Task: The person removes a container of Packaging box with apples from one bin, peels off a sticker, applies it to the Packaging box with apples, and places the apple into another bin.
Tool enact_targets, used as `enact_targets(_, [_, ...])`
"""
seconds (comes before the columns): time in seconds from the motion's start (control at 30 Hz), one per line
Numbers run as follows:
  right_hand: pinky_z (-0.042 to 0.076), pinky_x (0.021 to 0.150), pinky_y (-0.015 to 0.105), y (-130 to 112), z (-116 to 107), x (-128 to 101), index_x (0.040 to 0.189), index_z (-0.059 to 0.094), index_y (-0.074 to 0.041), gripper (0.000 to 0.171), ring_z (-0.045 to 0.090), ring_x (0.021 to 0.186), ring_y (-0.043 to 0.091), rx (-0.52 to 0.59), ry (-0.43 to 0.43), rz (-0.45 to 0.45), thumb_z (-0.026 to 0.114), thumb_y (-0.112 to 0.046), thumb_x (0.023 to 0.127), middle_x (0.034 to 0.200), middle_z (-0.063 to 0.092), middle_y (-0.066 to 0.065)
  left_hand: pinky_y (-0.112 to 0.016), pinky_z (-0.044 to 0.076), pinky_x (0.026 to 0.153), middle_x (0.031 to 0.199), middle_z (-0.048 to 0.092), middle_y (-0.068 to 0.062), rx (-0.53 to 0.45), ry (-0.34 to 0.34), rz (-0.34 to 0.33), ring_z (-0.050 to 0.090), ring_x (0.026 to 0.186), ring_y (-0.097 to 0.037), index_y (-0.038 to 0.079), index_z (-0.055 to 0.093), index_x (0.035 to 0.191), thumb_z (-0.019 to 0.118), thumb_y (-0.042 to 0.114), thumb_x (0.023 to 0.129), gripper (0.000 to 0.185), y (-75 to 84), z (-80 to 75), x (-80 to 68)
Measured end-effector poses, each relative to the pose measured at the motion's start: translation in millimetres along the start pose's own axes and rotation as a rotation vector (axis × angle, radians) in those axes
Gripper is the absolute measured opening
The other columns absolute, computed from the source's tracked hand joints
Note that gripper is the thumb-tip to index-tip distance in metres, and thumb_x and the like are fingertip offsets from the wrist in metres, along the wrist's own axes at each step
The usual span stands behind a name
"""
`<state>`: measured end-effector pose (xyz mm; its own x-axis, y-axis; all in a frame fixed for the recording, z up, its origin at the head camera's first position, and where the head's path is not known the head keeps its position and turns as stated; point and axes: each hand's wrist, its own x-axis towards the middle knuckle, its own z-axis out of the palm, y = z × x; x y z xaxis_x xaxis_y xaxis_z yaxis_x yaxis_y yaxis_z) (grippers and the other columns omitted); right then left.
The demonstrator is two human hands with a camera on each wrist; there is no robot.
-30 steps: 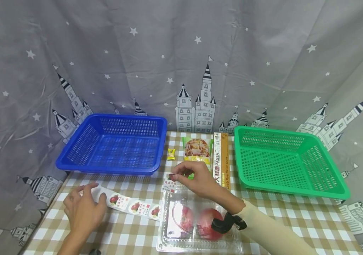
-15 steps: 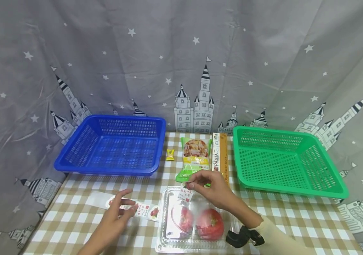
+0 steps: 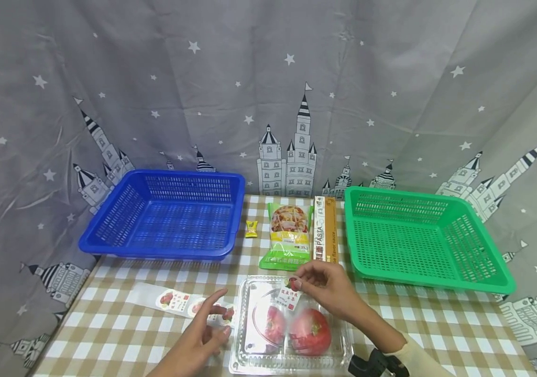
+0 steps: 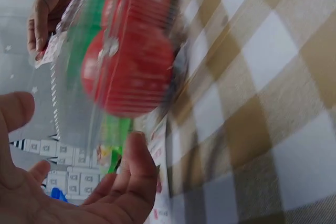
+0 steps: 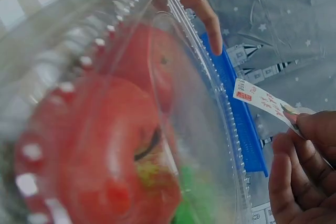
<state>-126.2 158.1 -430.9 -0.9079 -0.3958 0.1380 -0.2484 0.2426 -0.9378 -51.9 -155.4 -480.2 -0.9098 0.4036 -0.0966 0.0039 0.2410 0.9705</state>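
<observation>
Checked cloth: blue basket, green basket, sachet, pouch, pasta box, clamshell, sticker strip.

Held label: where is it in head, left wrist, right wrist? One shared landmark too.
Head: label low, just right of centre, pinched by the right hand.
Left wrist: label upper left, at the same hand's fingertips.
Right wrist: label right of centre, mid-height.
Shared landmark: clear box with red fruits.

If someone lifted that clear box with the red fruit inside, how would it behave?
The clear box will probably flex, since its walls look thin. Its squarish shape suggests it won't roll, though the round red fruits may shift inside.
</observation>
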Motion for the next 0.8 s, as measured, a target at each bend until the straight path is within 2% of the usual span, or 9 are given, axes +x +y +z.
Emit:
enact_targets(0.17, [0.057,0.062,0.032,0,-4,-6,0.096,0.068,0.001,0.013,0.065,0.068,0.019,0.055,-0.025,0.068,0.075,-0.003,0.085,0.081,0.068,0.008,-0.029,0.053,0.067,0.135,0.032,-0.029,-0.004,-0.009,0.034,0.056,0.077,-0.012,0.017,0.021,0.155,0.061,0.014,0.098,0.07,-2.6,8.3,1.4])
enact_targets(0.3, [0.057,0.06,0.032,0,-5,-9,0.092,0.069,0.002,0.012,0.066,0.065,0.019,0.078,-0.081,0.137,0.076,-0.005,0.085,0.079,0.069,0.009,-0.03,0.054,0.065,0.133,0.036,-0.027,0.023,0.005,0.067,0.058,0.078,-0.013,0.016,0.028,0.153,0.06,0.01,0.097,0.065,-4.7,13.3,2.5])
enact_targets(0.37, [0.057,0.059,0.032,-1,-6,-9,0.091,0.07,0.002,0.01,0.066,0.065,0.02,0.076,-0.114,0.152,0.075,-0.005,0.085,0.078,0.07,0.009,-0.031,0.054,0.063,0.131,0.039,-0.024,0.034,0.022,0.091,0.059,0.077,-0.013,0.017,0.031,0.153,0.059,0.009,0.098,0.062,-5.6,15.9,2.5])
enact_targets(0.43, [0.057,0.059,0.033,0,-6,-9,0.092,0.07,0.002,0.01,0.066,0.064,0.021,0.082,-0.143,0.167,0.074,-0.003,0.085,0.079,0.07,0.01,-0.031,0.054,0.061,0.128,0.041,-0.022,0.042,0.027,0.145,0.06,0.077,-0.013,0.015,0.032,0.152,0.057,0.008,0.098,0.06,-6.8,18.7,3.4])
enact_targets(0.57, [0.057,0.058,0.037,1,-6,-8,0.096,0.067,0.006,0.013,0.066,0.061,0.022,0.113,-0.187,0.192,0.072,0.002,0.084,0.079,0.069,0.012,-0.025,0.049,0.055,0.116,0.046,-0.011,0.123,0.059,0.191,0.05,0.069,-0.005,0.017,0.037,0.151,0.064,0.014,0.096,0.061,-7.9,24.4,4.2])
enact_targets(0.63, [0.057,0.058,0.037,1,-6,-7,0.098,0.066,0.007,0.016,0.066,0.061,0.021,0.132,-0.205,0.205,0.073,0.003,0.083,0.079,0.069,0.013,-0.024,0.047,0.053,0.114,0.046,-0.008,0.141,0.067,0.166,0.046,0.068,-0.004,0.019,0.039,0.15,0.068,0.017,0.093,0.063,-7.0,26.1,3.9])
enact_targets(0.8, [0.057,0.055,0.034,2,-6,-5,0.099,0.065,0.007,0.022,0.065,0.058,0.02,0.153,-0.238,0.234,0.077,0.002,0.081,0.078,0.068,0.015,-0.025,0.048,0.054,0.12,0.046,-0.008,0.111,0.068,0.023,0.049,0.071,-0.007,0.026,0.041,0.148,0.074,0.023,0.089,0.068,-0.8,26.6,3.9])
